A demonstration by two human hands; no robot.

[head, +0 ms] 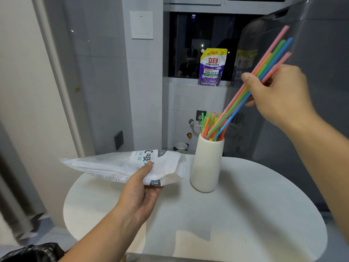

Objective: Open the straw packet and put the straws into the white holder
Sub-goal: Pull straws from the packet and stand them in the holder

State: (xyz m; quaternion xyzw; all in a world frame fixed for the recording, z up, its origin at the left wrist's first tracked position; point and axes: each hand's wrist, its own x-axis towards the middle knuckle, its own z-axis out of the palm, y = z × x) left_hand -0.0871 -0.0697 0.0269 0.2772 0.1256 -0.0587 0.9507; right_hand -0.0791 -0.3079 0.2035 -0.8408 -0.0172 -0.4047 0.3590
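A white ribbed holder (206, 165) stands upright on the round white table (236, 214), with several coloured straws standing in it. My right hand (279, 93) pinches a bundle of long straws (238, 104), pink, green, orange and blue; they slant down to the left and their lower ends reach into the holder's mouth. My left hand (140, 191) grips the white printed straw packet (120, 167) by its right part, holding it just above the table to the left of the holder. The packet looks flat.
A purple detergent pouch (211, 68) stands on the window ledge behind. A grey appliance (321, 63) rises close on the right. Wall and door frame stand to the left, and a black bag (32, 252) lies at the lower left.
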